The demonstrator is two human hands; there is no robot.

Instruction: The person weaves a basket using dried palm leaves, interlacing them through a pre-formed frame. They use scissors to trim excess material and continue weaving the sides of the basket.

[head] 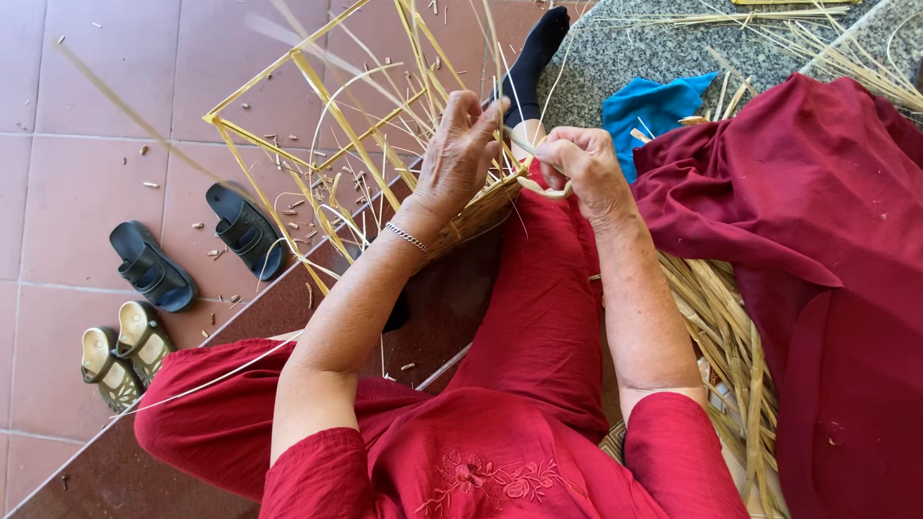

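Note:
A half-woven straw basket rests on my red-trousered leg, with long yellow strips fanning up and left from its rim. My left hand, a thin bracelet on its wrist, grips upright strips at the basket's edge. My right hand pinches a pale bent strip just right of the left hand. Both hands are close together above the basket rim.
Two pairs of sandals, black and tan, lie on the red tiled floor at left. A dark red cloth and a blue cloth lie at right on a grey stone ledge. Loose straw bundle lies beside my right arm.

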